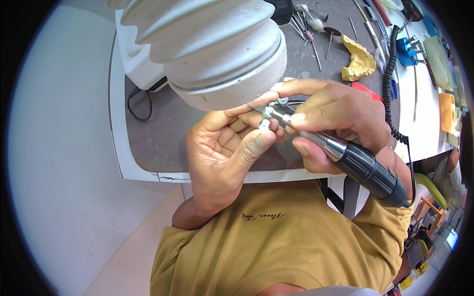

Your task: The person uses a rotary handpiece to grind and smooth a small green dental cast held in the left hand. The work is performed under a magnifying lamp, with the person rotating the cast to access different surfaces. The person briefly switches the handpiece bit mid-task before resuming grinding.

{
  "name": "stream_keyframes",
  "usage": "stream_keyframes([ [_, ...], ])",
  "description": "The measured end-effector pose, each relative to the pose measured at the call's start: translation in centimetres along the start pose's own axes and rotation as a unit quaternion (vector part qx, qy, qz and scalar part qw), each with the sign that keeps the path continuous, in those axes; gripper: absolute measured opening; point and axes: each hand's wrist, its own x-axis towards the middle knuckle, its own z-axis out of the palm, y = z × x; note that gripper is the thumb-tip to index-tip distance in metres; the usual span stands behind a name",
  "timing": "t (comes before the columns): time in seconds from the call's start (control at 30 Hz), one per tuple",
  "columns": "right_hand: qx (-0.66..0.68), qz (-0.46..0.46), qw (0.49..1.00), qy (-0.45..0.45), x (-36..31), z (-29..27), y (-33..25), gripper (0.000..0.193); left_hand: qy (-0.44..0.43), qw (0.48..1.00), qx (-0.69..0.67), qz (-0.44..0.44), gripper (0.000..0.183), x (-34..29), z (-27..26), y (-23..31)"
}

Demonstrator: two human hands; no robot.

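A small whitish-green dental piece [267, 114], which looks like a few joined tooth crowns, is pinched in the fingertips of my left hand [217, 150]. My right hand [345, 111] grips a black and silver rotary handpiece [371, 170] like a pen. The handpiece's metal nose points left and meets the dental piece; the bur tip is too small to make out there. Fingers of both hands come together around the piece, just below the rim of a white ribbed suction hose [217, 44].
Loose burs and polishing tips [309, 37] lie scattered at the back of the grey-topped bench [153, 148]. Beside them is a yellow plaster dental model [358, 59]. A black coiled cord [388, 93] runs down on the right, near a blue holder [406, 52] and an orange basket [448, 113].
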Motion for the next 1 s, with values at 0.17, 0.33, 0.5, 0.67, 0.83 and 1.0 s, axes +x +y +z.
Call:
stream_keyframes([
  [0.17, 0.009, 0.012, 1.000, -0.004, -0.01, -0.03, -0.33, 0.022, 0.001, 1.000, -0.002, 0.001, 0.032, -0.11, -0.16, -0.07],
  [0.33, 0.012, -0.002, 1.000, -0.001, -0.13, -0.17, -0.14, 0.023, -0.002, 1.000, -0.007, -0.004, 0.033, 0.01, 0.19, -0.03],
  [0.5, 0.002, -0.012, 1.000, 0.005, -0.05, -0.42, -0.11, 0.024, -0.004, 1.000, 0.013, -0.002, 0.034, 0.12, 0.30, 0.16],
  [0.67, -0.010, -0.027, 1.000, -0.010, 0.06, -0.34, 0.18, 0.021, -0.011, 1.000, 0.004, 0.001, 0.035, 0.07, 0.02, -0.16],
  [0.83, -0.010, -0.029, 1.000, -0.003, 0.24, -0.13, 0.18, 0.019, -0.018, 1.000, -0.001, 0.005, 0.035, 0.06, 0.08, 0.14],
  [1.0, -0.018, -0.022, 1.000, -0.010, 0.45, 0.16, -0.23, 0.018, -0.020, 1.000, 0.005, 0.007, 0.035, 0.03, -0.30, 0.11],
])
